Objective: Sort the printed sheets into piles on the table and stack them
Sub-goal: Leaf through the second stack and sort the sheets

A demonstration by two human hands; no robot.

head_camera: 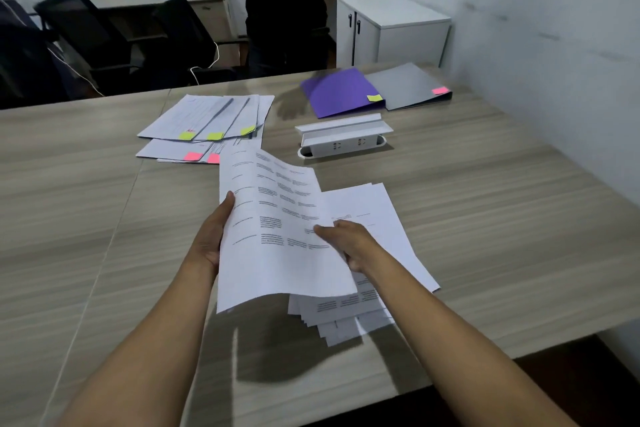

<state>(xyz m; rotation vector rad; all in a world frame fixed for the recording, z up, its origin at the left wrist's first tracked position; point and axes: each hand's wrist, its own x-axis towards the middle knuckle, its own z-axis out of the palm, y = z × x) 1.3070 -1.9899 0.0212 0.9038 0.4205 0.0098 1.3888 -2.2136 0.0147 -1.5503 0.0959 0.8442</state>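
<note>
A printed sheet (273, 229) is lifted above the table, curving upward. My left hand (211, 236) grips its left edge, thumb on top. At the sheet's right edge my right hand (346, 243) pinches it, just above a loose stack of printed sheets (377, 253) lying on the table. Farther back lie a fanned pile with yellow-green sticky tabs (207, 118) and, partly under it, a pile with pink sticky tabs (180, 151).
A white power socket box (343, 139) stands open mid-table. A purple folder (341, 92) and a grey folder (408, 85) lie at the back right. A person in a black shirt (284, 3) stands behind the table. Office chairs and a white cabinet (391, 29) stand beyond.
</note>
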